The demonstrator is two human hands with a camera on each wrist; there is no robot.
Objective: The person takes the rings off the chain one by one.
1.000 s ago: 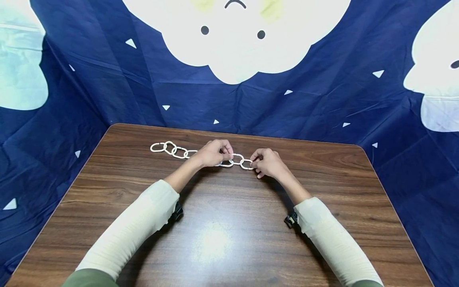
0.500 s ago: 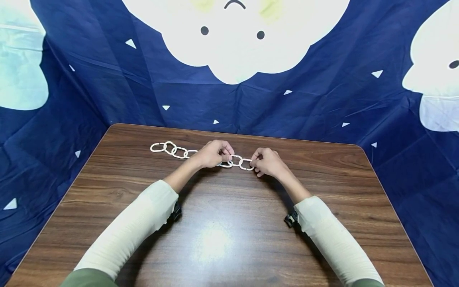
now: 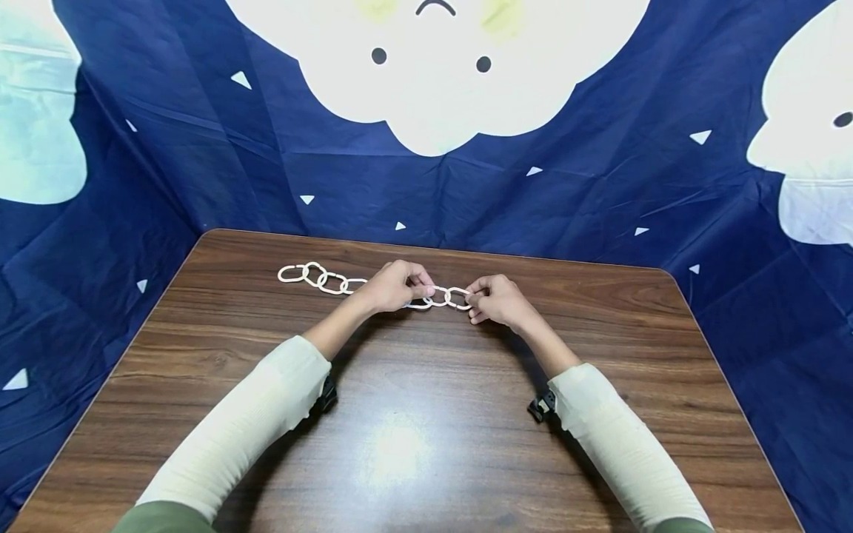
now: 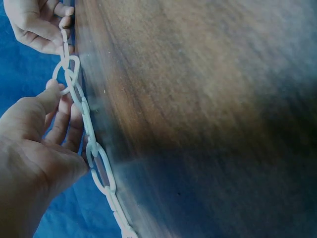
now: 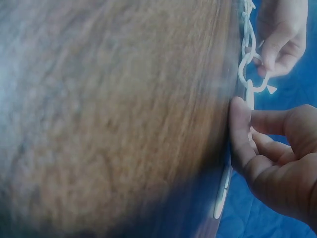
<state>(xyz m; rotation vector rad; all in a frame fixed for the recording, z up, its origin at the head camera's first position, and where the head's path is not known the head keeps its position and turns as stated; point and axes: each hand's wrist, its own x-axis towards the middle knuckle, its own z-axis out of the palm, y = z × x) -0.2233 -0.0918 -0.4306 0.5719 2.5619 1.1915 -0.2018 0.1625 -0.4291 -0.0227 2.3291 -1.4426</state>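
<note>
A chain of white oval plastic links [image 3: 344, 286] lies across the far part of the wooden table. My left hand [image 3: 397, 286] covers its middle and pinches a link [image 5: 241, 74] between thumb and finger, near the chain's right end. To the right of it, my right hand [image 3: 500, 301] pinches the adjoining link [image 5: 249, 94] by its outer side. Both links are hooked through each other. In the left wrist view, the rest of the chain [image 4: 86, 121] runs beside the left palm. A white piece [image 5: 223, 193] shows below the right hand in the right wrist view; its kind is unclear.
The brown wooden table [image 3: 426, 377] has a bright glare spot near its middle. A blue cloth [image 3: 426, 192] with white cloud shapes hangs right behind the far edge and at both sides. Dark wrist cameras [image 3: 543, 406] sit under the pale sleeves.
The link in my right hand has shifted slightly away from me and turned a little. My right fingers have moved with it. The left hand stays almost still.
</note>
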